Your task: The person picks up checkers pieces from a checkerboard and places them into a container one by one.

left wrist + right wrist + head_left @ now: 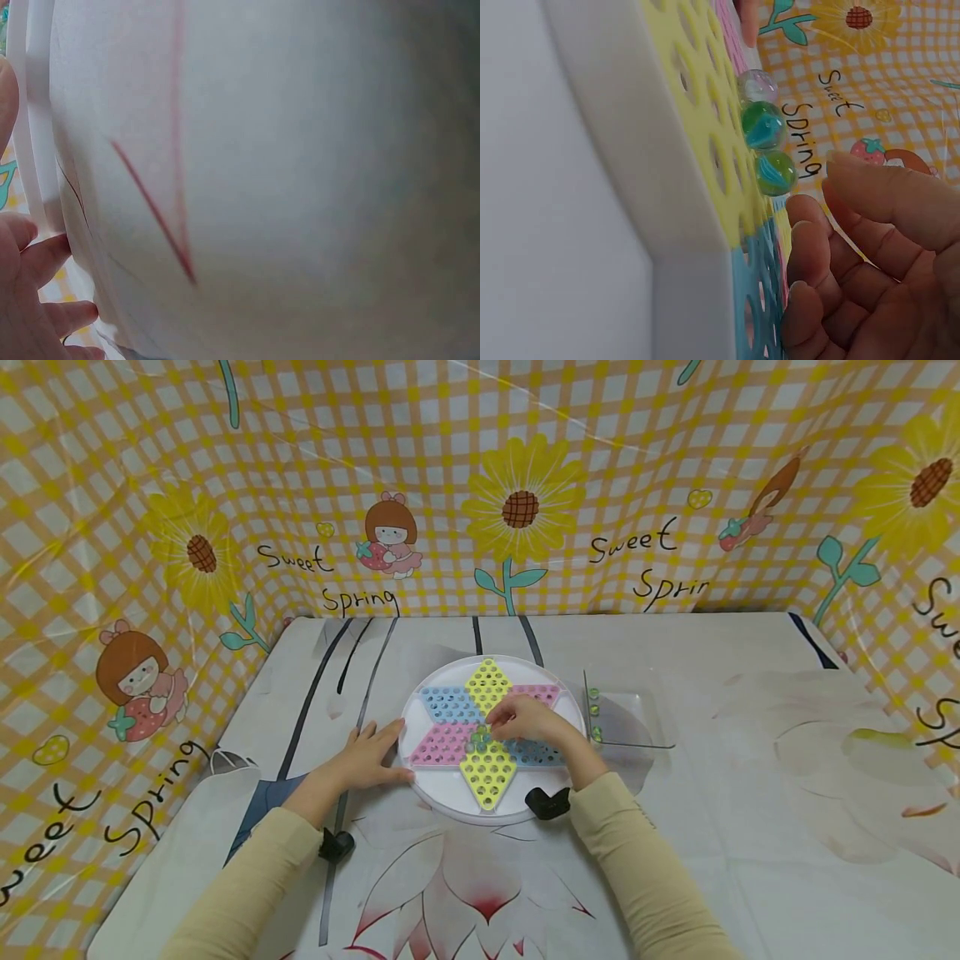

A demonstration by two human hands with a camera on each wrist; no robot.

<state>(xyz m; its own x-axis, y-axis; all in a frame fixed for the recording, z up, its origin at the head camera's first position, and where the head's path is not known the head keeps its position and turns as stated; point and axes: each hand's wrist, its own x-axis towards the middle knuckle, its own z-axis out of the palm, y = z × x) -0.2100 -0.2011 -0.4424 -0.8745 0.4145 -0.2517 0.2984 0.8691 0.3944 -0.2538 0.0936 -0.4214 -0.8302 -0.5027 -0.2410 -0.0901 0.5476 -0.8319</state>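
A round white Chinese checkers board [438,781] lies on the table, its star of yellow, pink and blue triangles dotted with holes. Several glass marbles [478,739] sit near its centre; green marbles [763,126] and a clear one [757,86] show in the right wrist view. My right hand [528,720] hovers over the middle of the board, its fingers loosely bent beside the marbles, no marble showing between them. With fingers spread, my left hand [367,758] rests at the board's left edge, thumb and fingertips touching the rim [41,112].
A clear plastic tray [641,702] stands right of the board, with several green marbles [596,710] along its left side. A white cloth with painted flowers [480,885] covers the table. Checked, sunflower-printed fabric [435,460] hangs behind and at the sides.
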